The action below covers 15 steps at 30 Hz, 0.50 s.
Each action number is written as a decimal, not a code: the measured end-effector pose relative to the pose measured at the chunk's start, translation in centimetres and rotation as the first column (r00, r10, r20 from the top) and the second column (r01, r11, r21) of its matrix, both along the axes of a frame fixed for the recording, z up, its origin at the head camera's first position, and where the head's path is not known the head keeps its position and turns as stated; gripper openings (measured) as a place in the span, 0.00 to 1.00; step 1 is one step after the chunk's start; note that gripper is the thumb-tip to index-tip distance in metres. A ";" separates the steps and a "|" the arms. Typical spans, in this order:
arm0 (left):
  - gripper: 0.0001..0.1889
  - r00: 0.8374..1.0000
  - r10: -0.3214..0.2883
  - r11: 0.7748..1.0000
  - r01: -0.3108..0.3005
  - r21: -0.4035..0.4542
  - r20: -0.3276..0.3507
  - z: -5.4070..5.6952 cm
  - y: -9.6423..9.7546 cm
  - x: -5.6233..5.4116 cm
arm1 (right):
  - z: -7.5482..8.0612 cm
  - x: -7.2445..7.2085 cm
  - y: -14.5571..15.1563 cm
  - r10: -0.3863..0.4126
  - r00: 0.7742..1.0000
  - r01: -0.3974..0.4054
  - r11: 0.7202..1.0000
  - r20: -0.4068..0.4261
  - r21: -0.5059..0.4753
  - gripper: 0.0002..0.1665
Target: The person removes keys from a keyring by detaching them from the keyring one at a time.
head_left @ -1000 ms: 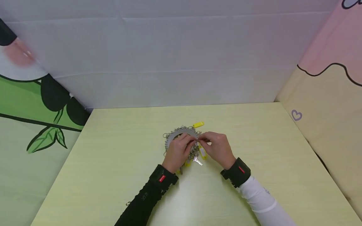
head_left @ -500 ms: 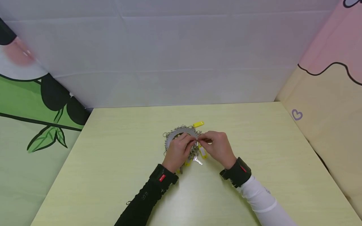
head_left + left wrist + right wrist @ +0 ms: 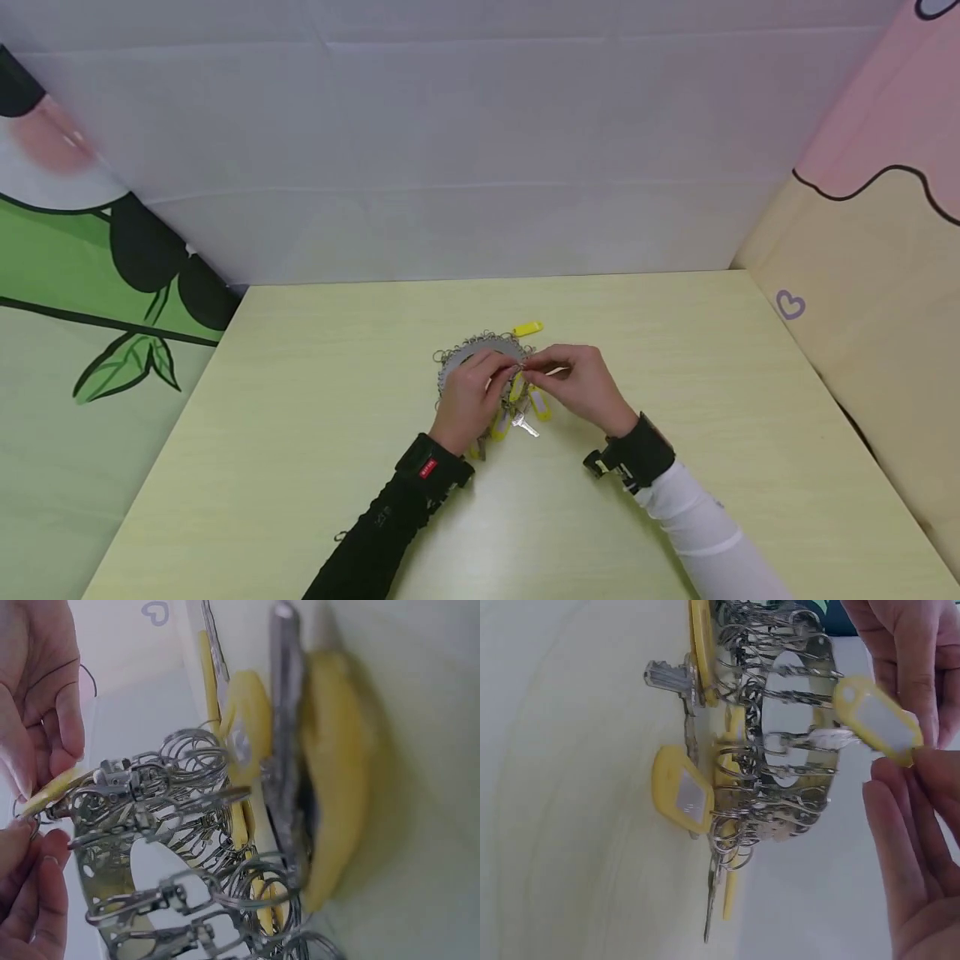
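A round grey metal key ring holder point(image 3: 455, 362) with many small clasps and rings round its rim stands on the table under both hands. My left hand point(image 3: 470, 398) pinches a small split ring point(image 3: 33, 823) between thumb and fingertips, beside the holder's edge. Facing it, my right hand point(image 3: 581, 385) pinches the end of a yellow key tag point(image 3: 881, 720) at that same ring; the fingertips nearly meet. The tag has a white label. Fingers partly hide the ring, and whether the tag hangs free of the holder cannot be told.
More yellow key tags hang from the holder, one at its right point(image 3: 539, 403) and another at the back point(image 3: 527, 328). A silver key point(image 3: 525, 424) lies at its front right. The pale wooden table point(image 3: 337, 375) ends at a white cloth backdrop point(image 3: 480, 167).
My right wrist has turned and the right hand has shifted slightly up. A yellow key tag has come into view below the fingertips. The left hand has barely moved.
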<state>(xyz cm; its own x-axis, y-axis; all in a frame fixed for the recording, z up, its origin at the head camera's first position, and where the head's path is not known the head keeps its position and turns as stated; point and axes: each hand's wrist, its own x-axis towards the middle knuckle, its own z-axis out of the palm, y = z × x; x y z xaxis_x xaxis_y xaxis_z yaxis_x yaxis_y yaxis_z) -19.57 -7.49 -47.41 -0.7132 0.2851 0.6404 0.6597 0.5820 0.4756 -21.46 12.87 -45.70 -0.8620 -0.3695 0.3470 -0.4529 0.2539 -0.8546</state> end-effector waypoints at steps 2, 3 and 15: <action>0.02 1.000 0.003 1.000 -0.003 0.019 0.006 0.0 0.0 0.0 | 0.0 0.1 -0.1 -0.003 1.000 0.003 1.000 -0.008 0.002 0.07; 0.02 1.000 0.003 1.000 -0.003 0.027 0.008 0.1 0.0 0.0 | 0.0 0.1 -0.2 -0.008 1.000 0.008 1.000 -0.020 0.008 0.07; 0.03 1.000 0.001 0.999 -0.002 0.049 0.017 0.3 0.0 0.1 | 0.4 1.0 -0.8 -0.027 0.974 0.065 0.984 -0.225 0.163 0.06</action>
<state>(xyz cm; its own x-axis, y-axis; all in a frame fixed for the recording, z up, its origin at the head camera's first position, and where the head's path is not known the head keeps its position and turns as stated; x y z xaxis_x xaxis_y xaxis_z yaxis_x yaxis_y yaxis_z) -19.45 -7.49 -47.12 -0.7243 0.2527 0.6415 0.6504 0.5591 0.5142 -20.49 12.12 -45.34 -0.7880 -0.4009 0.4673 -0.6105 0.4105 -0.6774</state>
